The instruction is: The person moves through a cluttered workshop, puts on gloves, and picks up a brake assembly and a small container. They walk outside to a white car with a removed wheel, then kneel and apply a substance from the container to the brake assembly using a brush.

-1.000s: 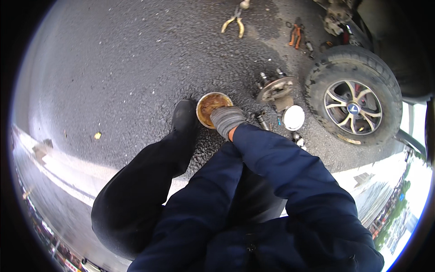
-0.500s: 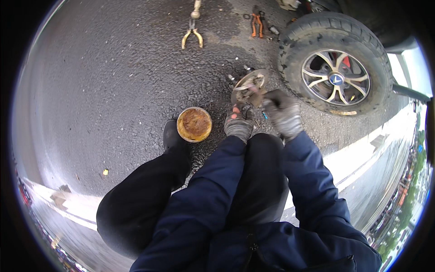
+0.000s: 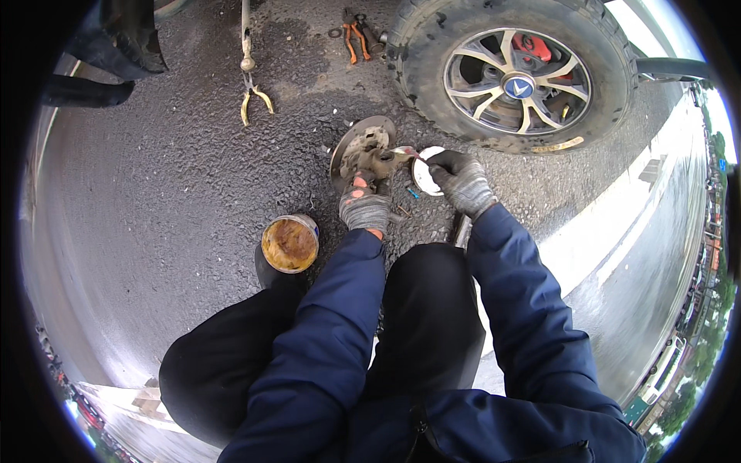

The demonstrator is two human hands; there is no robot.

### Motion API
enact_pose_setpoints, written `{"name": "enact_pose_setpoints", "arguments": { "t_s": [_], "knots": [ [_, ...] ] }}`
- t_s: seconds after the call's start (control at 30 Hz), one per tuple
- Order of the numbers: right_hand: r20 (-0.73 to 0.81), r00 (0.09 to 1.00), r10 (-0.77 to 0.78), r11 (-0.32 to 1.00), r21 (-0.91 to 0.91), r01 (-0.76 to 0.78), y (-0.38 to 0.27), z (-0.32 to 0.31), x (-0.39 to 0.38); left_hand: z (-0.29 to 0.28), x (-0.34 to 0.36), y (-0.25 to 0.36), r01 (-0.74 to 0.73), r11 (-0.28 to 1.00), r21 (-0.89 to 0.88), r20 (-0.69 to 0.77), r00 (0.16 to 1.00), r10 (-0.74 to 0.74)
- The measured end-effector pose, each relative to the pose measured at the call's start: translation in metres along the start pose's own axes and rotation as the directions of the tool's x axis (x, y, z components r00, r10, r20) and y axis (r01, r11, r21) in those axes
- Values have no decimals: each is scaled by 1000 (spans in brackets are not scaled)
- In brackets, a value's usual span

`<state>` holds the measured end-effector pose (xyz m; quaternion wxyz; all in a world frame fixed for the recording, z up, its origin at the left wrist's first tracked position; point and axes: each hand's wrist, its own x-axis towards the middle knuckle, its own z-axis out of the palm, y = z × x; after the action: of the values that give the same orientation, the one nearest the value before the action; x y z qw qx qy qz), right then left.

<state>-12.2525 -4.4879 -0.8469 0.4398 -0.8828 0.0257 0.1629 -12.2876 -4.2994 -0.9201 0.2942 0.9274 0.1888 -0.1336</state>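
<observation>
Both of my hands wear grey, dirt-stained gloves. My left hand (image 3: 364, 202) is closed on the near side of a greasy round wheel hub (image 3: 358, 154), which is tilted up off the asphalt. My right hand (image 3: 463, 184) grips a small thin tool (image 3: 413, 152) with a reddish shaft and a pale flat tip; its exact kind is unclear. The tip reaches to the hub's raised centre. A white round lid (image 3: 424, 174) is partly behind my right hand. Left of my left hand stands an open tub of yellow-brown grease (image 3: 290, 243), next to my boot.
A wheel with a tyre (image 3: 413, 69) fills the upper right. Yellow-handled pliers (image 3: 254, 102) and orange-handled pliers (image 3: 355, 40) lie farther off on the road. A small blue piece (image 3: 413, 192) lies near my right hand. Dark vehicle parts (image 3: 116, 38) hang at the upper left.
My view has swung, so the wheel, pliers and tub sit further left. My right hand was blurred near the hub; now it is slightly apart, with the tool's tip at the hub's centre.
</observation>
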Motion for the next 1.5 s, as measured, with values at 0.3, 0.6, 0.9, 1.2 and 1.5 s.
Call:
{"name": "enact_pose_setpoints", "arguments": {
  "t_s": [0.3, 0.6, 0.9, 1.2, 1.5],
  "knots": [
    [196, 979, -58, 820, -550, 159, -47, 7, 31, 50, 11, -25, 49, 909, -414, 59, 998, -26],
    [292, 956, 5, 687, -696, 209, -72, 22, 43, 34, 9, -14, -20, 994, -109, -16, 1000, 18],
    [288, 957, 15, 572, -788, 229, -63, 26, 47, 45, 12, -20, -27, 997, -71, -43, 999, 24],
    [252, 967, -44, 610, -760, 226, -72, 18, 41, 25, 11, -9, 68, 995, -68, 93, 994, -61],
    [357, 926, -120, 604, -714, 353, -72, 19, 61, 15, 9, -3, 51, 999, -20, 128, 991, -48]
  ]
}}
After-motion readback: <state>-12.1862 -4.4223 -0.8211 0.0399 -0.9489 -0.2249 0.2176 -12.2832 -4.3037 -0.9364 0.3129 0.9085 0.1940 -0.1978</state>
